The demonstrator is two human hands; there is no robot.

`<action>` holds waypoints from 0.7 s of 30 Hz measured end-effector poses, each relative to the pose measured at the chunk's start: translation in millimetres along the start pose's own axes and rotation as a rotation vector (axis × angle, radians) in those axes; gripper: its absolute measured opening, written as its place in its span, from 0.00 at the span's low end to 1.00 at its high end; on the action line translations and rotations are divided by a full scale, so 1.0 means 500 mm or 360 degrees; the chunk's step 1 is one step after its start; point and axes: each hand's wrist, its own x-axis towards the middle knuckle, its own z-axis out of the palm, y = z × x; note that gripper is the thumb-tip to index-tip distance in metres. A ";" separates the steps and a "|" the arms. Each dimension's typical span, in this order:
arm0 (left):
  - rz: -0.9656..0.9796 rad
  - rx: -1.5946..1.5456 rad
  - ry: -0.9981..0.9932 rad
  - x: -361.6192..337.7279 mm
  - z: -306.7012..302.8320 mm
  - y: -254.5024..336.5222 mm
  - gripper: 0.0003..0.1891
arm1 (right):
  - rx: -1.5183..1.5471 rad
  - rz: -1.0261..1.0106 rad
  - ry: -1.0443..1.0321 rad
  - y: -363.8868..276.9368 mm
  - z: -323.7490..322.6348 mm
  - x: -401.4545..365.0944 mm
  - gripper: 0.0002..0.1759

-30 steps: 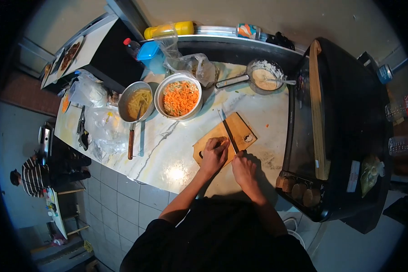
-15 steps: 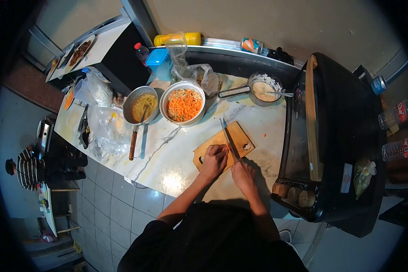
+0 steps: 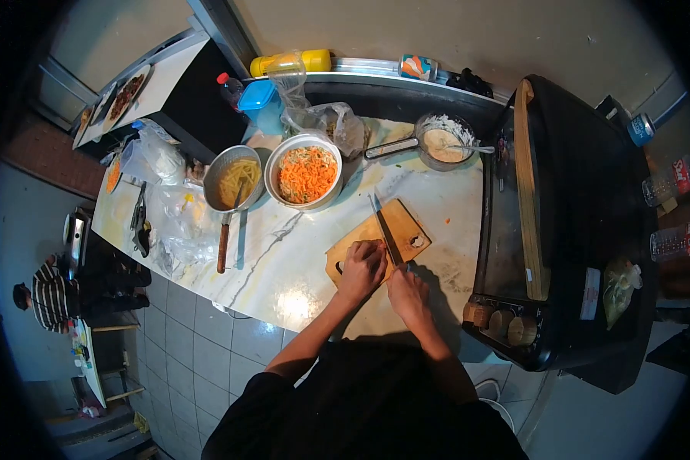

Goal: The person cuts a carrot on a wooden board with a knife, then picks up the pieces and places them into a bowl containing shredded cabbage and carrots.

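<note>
On the wooden cutting board (image 3: 408,222), my left hand (image 3: 363,268) has its fingers curled over a small orange-red piece of food (image 3: 381,244), mostly hidden beneath them. My right hand (image 3: 409,294) grips the handle of a long kitchen knife (image 3: 384,226). Its blade points away from me across the board, right beside my left fingertips. A small pale bit (image 3: 416,241) lies near the board's right corner. Beyond the board stands a white pot (image 3: 269,180) full of shredded orange and pale food.
Left of the pot is a saucepan (image 3: 213,178) of pale strips in liquid, its handle toward me. A pan of batter (image 3: 441,146) with a spoon sits at the back right. A black oven (image 3: 583,222) borders the right side. Plastic bags (image 3: 180,222) lie left; another person (image 3: 54,295) stands farther off.
The view has shifted slightly. My left hand stays curled on the food and my right hand keeps hold of the knife, with little visible movement on the board.
</note>
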 end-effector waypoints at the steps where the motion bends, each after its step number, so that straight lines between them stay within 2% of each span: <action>1: -0.0001 -0.0004 -0.0006 0.000 -0.001 0.000 0.09 | 0.0001 0.0006 -0.0003 0.000 0.000 0.000 0.16; 15: 0.0033 0.0032 0.0001 0.006 -0.006 0.005 0.11 | 0.0020 0.0057 0.0005 -0.007 0.021 -0.004 0.16; 21: 0.0040 0.0062 -0.0011 0.005 0.001 -0.005 0.11 | 0.0008 0.0097 -0.0093 0.001 0.030 0.007 0.14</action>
